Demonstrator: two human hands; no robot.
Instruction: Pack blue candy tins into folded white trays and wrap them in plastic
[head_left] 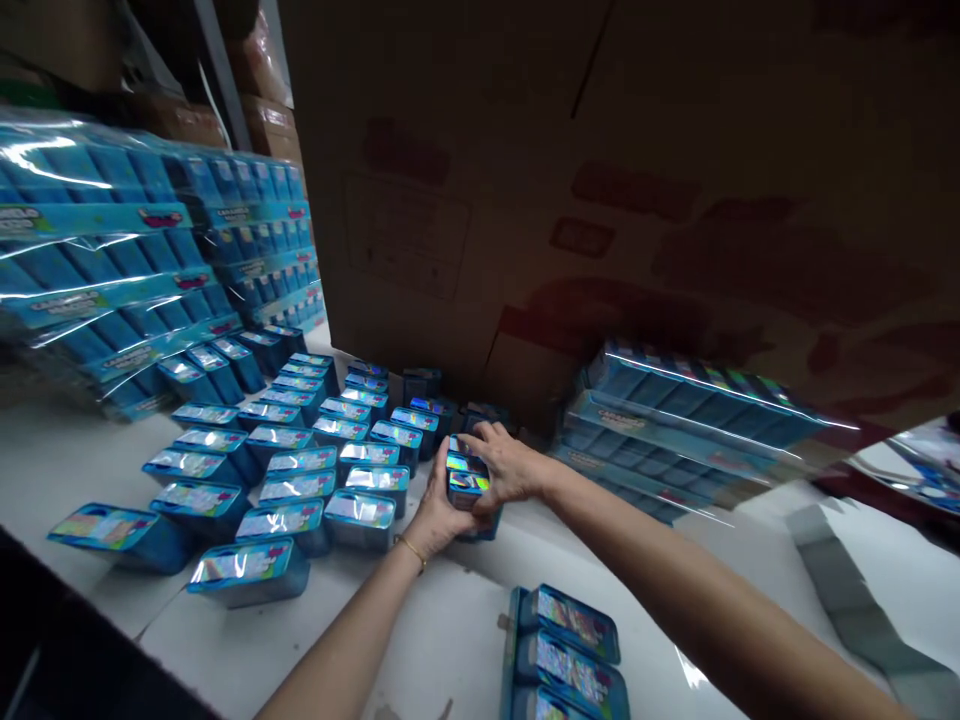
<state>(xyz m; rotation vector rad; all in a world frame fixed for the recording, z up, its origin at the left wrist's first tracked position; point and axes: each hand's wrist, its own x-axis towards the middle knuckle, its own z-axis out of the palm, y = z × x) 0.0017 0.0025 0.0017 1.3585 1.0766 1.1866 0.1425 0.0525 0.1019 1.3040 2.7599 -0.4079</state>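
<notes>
Near the middle of the white table point(420, 630), my left hand point(442, 510) and my right hand point(506, 460) are closed around a short row of small blue boxes point(469, 482) with shiny tops. The left fingers press on the near left side, and the right fingers curl over the far right side. Several more blue boxes point(277, 518) stand upright in loose rows to the left of my hands. At the bottom, a blue tray point(510, 650) holds shiny-topped boxes point(574, 665).
Wrapped stacks of blue packs point(97, 260) rise at the left. A large brown carton point(465, 200) looms behind my hands. Another wrapped stack point(675, 430) sits to the right, beside a grey strip point(847, 590). The table's front edge runs along the lower left.
</notes>
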